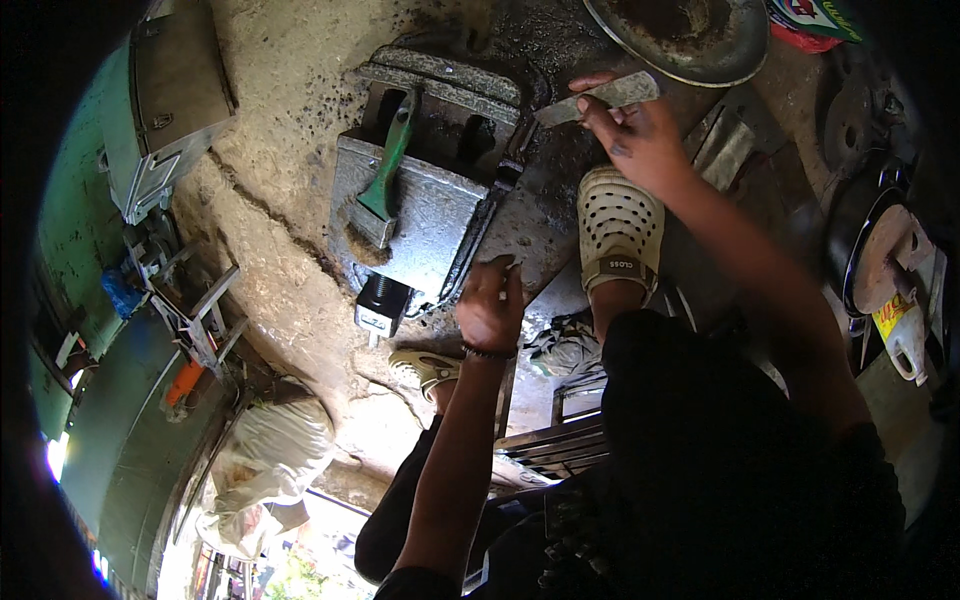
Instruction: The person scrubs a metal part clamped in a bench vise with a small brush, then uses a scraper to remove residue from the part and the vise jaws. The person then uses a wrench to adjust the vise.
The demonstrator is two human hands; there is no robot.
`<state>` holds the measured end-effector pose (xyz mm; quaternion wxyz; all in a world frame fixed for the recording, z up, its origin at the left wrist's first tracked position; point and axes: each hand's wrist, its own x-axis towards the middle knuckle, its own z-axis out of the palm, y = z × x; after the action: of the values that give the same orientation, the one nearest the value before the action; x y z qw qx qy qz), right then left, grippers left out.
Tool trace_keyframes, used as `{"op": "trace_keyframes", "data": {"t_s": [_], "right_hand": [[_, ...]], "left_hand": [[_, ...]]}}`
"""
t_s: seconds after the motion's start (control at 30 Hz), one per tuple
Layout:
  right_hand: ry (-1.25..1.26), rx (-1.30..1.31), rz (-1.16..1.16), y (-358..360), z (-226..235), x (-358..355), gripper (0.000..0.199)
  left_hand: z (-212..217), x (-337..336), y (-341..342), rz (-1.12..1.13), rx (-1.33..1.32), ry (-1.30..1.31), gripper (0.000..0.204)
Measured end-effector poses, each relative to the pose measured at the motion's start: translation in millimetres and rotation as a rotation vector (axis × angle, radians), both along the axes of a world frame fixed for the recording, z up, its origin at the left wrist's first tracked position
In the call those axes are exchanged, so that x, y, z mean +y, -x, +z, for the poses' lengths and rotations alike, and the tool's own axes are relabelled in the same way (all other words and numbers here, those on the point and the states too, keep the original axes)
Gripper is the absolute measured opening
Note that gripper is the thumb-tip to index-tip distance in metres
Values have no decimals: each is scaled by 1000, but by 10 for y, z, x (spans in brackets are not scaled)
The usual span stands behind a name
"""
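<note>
My right hand [638, 135] grips a flat grey metal strip [600, 98] that lies across the dirty ground at the top middle. My left hand [490, 305] is closed at the right edge of a grey metal box-shaped part [425, 215]; whether it holds something small I cannot tell. A green-handled brush [385, 180] lies on top of that metal part. A black and silver block [382, 302] sits at the part's near corner. My right foot in a beige perforated clog [617, 230] rests between the two hands.
A round rusty metal pan [690, 35] lies at the top. A grey metal cabinet [170, 100] stands at the upper left, with metal frames [195, 310] below it. A white sack [265, 455] sits lower left. Discs and a white jug [905, 335] crowd the right edge.
</note>
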<state>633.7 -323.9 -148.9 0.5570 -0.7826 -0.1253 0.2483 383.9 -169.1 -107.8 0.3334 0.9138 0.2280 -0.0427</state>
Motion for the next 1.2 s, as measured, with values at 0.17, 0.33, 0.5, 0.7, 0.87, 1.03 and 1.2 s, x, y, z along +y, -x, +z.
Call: {"op": "trace_keyframes", "data": {"t_s": [0.17,0.33,0.5,0.7,0.87,1.03,1.2], "right_hand": [[-86,-226,-178,119,-149,264,14],[1,-290,-75,193,-263,166,16],[-150,118,-124,166,-232,161,25],[-208,-158,76,451,26,169,26],[-287,53,177,653,169,73,20],[-306,-64,157,742,44,134,18],[-404,-121,-130,942,-177,338,14]], "left_hand": [[225,224,407,278,12,-124,24],[185,688,579,731,-172,-117,42],[-117,1341,297,977,-305,-314,61],[-431,1480,-21,891,-228,-358,62],[-427,1472,86,727,-197,-440,54],[-435,1686,466,661,-139,-517,51],[-632,1854,762,715,-29,-536,57]]}}
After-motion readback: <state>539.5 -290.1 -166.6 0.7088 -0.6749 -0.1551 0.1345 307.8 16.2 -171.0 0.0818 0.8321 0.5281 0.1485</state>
